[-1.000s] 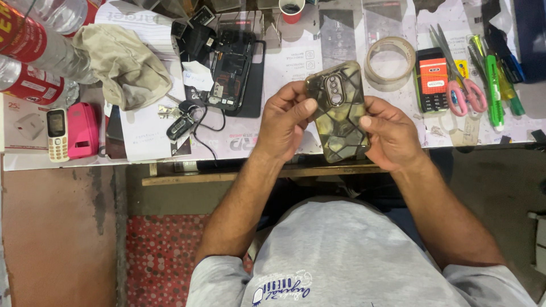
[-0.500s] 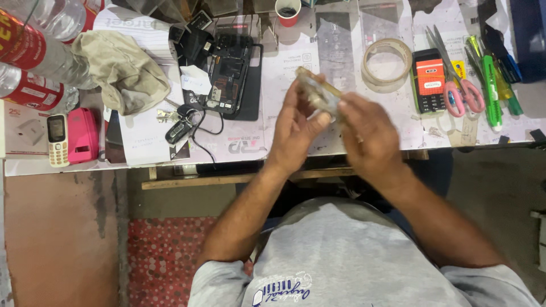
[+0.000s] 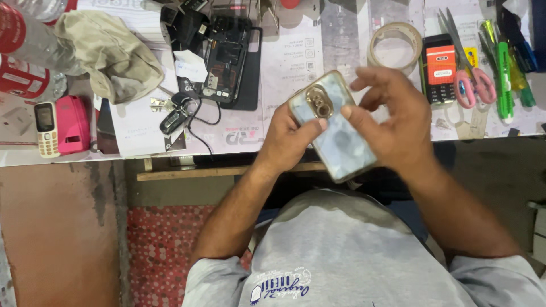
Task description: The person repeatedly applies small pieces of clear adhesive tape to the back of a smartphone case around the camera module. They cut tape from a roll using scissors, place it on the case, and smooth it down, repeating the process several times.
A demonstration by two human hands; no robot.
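I hold a smartphone (image 3: 336,135) with a pale, glossy back and a gold-rimmed camera ring, tilted over the front edge of the workbench. My left hand (image 3: 290,136) grips its left side, thumb lying across the back. My right hand (image 3: 392,122) touches the phone's right side with its thumb near the camera ring, the other fingers spread and lifted above it. An opened black phone (image 3: 227,57) with its insides showing lies on the bench to the upper left.
On the bench (image 3: 284,122) are a roll of clear tape (image 3: 396,42), a small black and orange device (image 3: 439,68), pink-handled scissors (image 3: 469,68), green tools (image 3: 503,74), a beige cloth (image 3: 111,51), keys (image 3: 173,111), a pink phone (image 3: 72,123) and a small keypad phone (image 3: 45,128).
A second ago both hands held a camouflage-patterned case around the phone. Now the phone shows a pale glossy back, and the right fingers have lifted and spread.
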